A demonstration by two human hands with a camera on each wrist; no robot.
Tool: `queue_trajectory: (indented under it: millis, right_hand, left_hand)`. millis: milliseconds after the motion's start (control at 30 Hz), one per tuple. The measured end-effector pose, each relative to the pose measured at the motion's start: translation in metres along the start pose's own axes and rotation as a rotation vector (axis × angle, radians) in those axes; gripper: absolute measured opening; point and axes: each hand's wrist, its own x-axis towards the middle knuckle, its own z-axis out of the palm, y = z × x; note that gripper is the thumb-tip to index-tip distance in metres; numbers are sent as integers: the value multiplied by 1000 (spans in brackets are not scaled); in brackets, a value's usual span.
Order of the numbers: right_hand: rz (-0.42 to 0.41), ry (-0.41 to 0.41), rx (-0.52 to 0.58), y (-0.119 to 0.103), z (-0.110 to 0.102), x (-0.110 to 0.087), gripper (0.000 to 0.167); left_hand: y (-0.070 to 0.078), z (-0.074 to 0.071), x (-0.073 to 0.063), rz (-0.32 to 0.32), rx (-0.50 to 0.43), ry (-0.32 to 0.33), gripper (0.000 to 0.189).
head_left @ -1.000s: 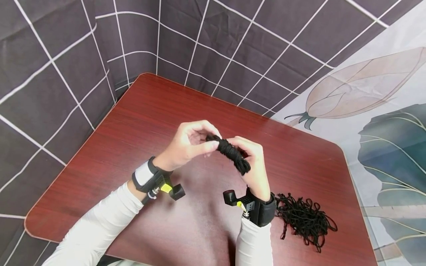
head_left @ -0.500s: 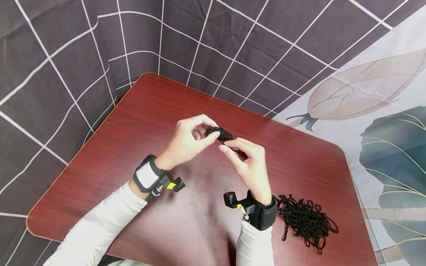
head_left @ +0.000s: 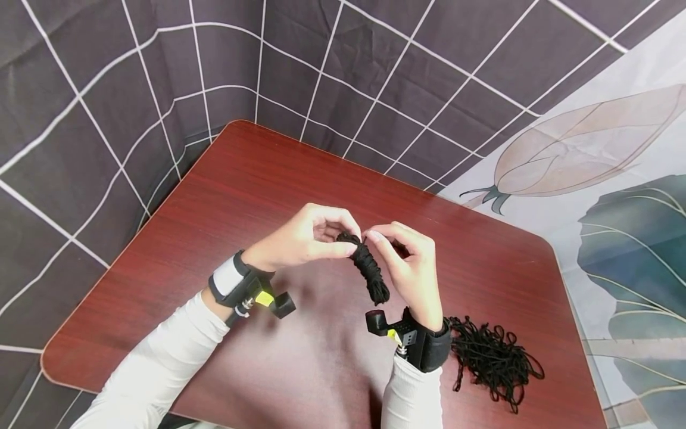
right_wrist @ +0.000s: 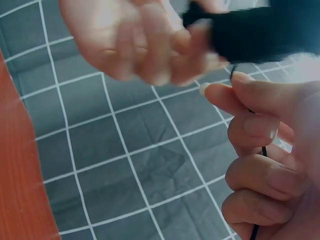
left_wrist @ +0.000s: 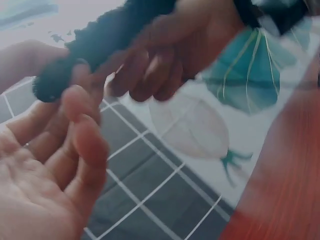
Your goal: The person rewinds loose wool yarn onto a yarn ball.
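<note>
A black cord bundle (head_left: pixel 370 271), wound tightly around its middle, hangs slanted above the table. My left hand (head_left: pixel 308 235) grips its upper end between thumb and fingers. Close beside that end, my right hand (head_left: pixel 411 262) pinches a thin cord strand (right_wrist: pixel 233 72) between thumb and forefinger. In the right wrist view the strand runs down through the curled fingers and comes out below them. The left wrist view shows the bundle (left_wrist: pixel 110 37) dark and blurred, with both hands around it.
A loose, tangled pile of black cord (head_left: pixel 493 360) lies on the red-brown table (head_left: pixel 257 173), right of the right wrist. Dark grid-patterned cloth (head_left: pixel 300 59) hangs behind and left. A leaf-printed cloth (head_left: pixel 563 155) hangs at the right.
The bundle rose and turned end-on, then came down and now hangs more steeply. My right fingers have moved from the bundle's side, across its front, to beside its upper end.
</note>
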Motion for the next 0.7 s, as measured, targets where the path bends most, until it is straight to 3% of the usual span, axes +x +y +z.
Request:
queue_trajectory:
  millis: [133, 267, 433, 533, 600, 700]
  right_hand:
    - [3, -45, 14, 17, 5, -3, 13]
    - [-7, -67, -48, 23, 11, -4, 9]
    - [49, -124, -43, 22, 17, -4, 7]
    - [52, -182, -32, 20, 17, -5, 10]
    - [46, -190, -27, 18, 15, -5, 11]
    - [44, -137, -40, 14, 11, -6, 7]
  left_hand:
    - [1, 5, 0, 46, -143, 96, 14]
    - [2, 6, -1, 98, -160, 224, 15]
    - [1, 6, 1, 145, -67, 425, 14]
    - [1, 7, 2, 157, 37, 536, 15]
    - [-1, 7, 2, 158, 126, 570, 15]
    - [-3, 7, 3, 145, 272, 551, 14]
